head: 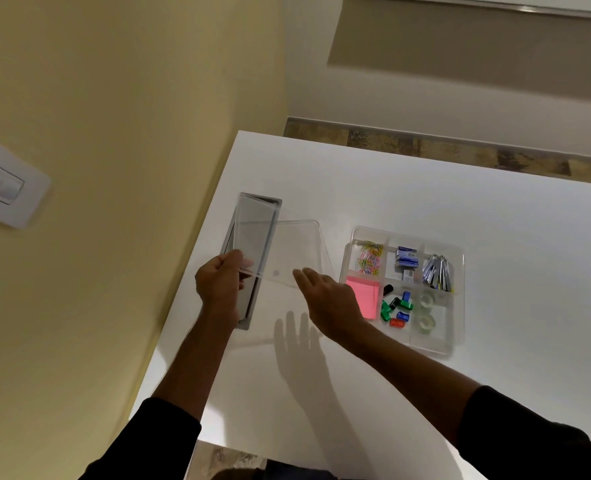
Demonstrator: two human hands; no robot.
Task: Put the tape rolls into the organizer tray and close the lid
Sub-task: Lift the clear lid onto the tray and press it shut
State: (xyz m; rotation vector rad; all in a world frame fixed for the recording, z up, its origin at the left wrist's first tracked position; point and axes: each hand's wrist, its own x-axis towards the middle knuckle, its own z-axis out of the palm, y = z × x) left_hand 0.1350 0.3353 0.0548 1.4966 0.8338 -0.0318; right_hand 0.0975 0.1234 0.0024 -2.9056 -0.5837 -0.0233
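Lid (287, 251), clear plastic, was held above the white table (425, 188), left of the organizer tray (458, 258) and apart from it, tilted with its far edge lower toward the table. Left hand (219, 282) was closed on the lid's near-left corner, thumb on top and fingers wrapped under. Right hand (328, 299) was open, fingers extended and together, palm down; its fingertips reached the lid's near edge, though actual contact could not be confirmed. Shadow of that hand fell on the table beneath it.

Tray sat uncovered on the table, to the right of both hands. Two tape rolls (426, 310), clear, lay in the near-right compartment, one behind the other. Other compartments held coloured paper clips (370, 259), a pink sticky-note pad (363, 299), small coloured binder clips (396, 310), blue staple boxes (406, 261) and metal clips (437, 271).

Grey slot (252, 258) in the tabletop ran under the lid's left side, near the yellow wall (114, 133). Both sleeves were dark.
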